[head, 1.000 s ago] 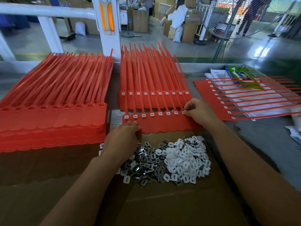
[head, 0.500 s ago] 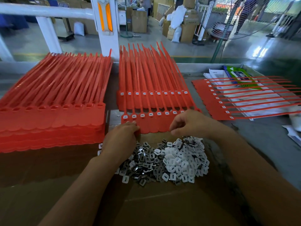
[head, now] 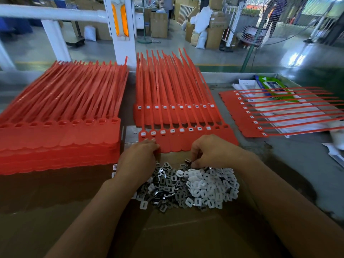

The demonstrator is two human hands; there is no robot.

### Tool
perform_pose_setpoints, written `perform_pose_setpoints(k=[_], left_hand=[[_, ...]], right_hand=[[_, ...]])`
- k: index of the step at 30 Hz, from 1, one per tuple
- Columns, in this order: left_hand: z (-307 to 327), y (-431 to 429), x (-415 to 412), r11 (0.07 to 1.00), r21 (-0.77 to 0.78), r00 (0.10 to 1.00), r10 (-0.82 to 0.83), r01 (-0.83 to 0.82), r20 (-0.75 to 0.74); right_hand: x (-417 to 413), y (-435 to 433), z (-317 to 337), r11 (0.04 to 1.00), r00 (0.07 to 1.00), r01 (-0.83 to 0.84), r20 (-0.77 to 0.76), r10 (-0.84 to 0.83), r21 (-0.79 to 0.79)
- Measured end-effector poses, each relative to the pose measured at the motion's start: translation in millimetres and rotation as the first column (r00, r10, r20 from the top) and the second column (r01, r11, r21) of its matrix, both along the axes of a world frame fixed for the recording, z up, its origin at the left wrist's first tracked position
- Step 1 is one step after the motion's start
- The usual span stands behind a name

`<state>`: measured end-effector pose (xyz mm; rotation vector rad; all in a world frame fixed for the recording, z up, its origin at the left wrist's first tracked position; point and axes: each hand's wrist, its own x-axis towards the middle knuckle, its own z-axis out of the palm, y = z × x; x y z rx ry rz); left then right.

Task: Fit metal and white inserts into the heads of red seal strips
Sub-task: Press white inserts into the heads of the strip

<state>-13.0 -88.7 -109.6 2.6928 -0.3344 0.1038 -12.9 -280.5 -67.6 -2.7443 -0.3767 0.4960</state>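
A joined row of red seal strips [head: 188, 140] lies in front of me, most heads filled with white inserts; the two heads at its right end look unfilled. My left hand [head: 138, 158] rests on the row's left tabs, fingertips pressing the red plastic. My right hand [head: 212, 151] reaches down to the pile, fingers curled, pinching a small metal insert [head: 188, 161] at the pile's top edge. The pile holds grey metal inserts [head: 165, 189] on the left and white inserts [head: 212, 187] on the right, lying on brown cardboard [head: 167, 235].
A thick stack of red strips with unfilled heads [head: 61, 127] sits at left. Behind the working row lies a stack of filled strips [head: 173, 108]. Another filled row [head: 275, 112] lies at right over papers and a green packet [head: 270, 86]. A white post [head: 121, 30] stands behind.
My right hand has left the right end of the strip row and come down and left to the insert pile. My left hand has stayed on the row's left tabs.
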Motion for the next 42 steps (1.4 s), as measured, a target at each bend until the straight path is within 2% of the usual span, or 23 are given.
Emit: perform_pose_setpoints(k=[3,9,14,17,24,42], left_hand=[[0,0,0,1.0,-0.002,1.0,0.002,-0.002,-0.001],[-2,0,2,1.0,0.003,1.0,0.003,-0.003,-0.012],[-2,0,1,1.0,-0.003,1.0,0.0,0.0,-0.007],[-3,1,1,1.0,0.0,1.0,0.001,-0.001,0.0],[-4,1,1,1.0,0.001,1.0,0.0,0.0,0.022],[-4,2,1,1.0,-0.017,1.0,-0.003,0.003,0.017]], right_hand=[[-1,-4,0,0.996,1.0,0.022,0.012,-0.023,0.084],[1,-13,3,0.92,0.975,0.186,0.053,-0.217,0.346],[4,-26,6,0.921,0.951,0.227,0.13,-0.28,0.317],[9,-35,3,0.828,0.913,0.318,0.087,-0.399,0.461],[28,-59,-1,0.654,0.783,0.336,0.184,-0.594,0.678],[57,-73,-26,0.748,0.797,0.489,0.119,-0.593,0.449]])
